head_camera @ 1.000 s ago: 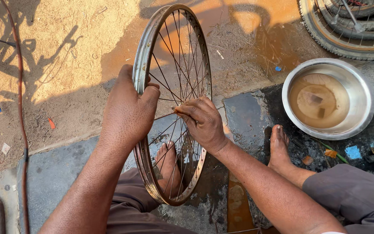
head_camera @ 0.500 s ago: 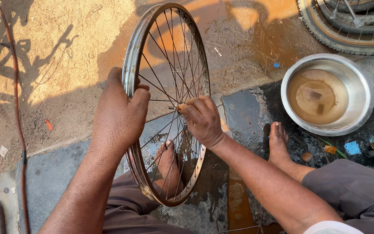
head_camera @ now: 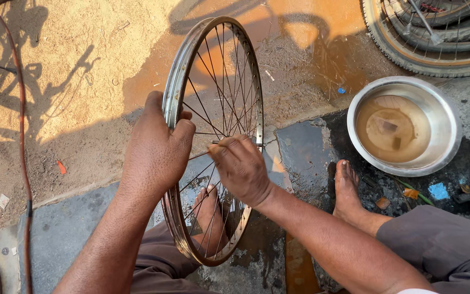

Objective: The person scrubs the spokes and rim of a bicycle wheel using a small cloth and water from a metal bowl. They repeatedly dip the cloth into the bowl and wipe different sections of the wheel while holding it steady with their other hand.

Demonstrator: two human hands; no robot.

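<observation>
The bare, spoked metal bicycle wheel rim (head_camera: pixel 176 98) has turned slightly and stands upright; the left hand (head_camera: pixel 156 152) stays clamped on its edge, while the right hand (head_camera: pixel 240 169), just beside, pinches spokes near the hub, nearer than before

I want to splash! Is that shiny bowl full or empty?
Partly full. The metal bowl holds murky brown water below its rim, standing upright on wet ground.
</observation>
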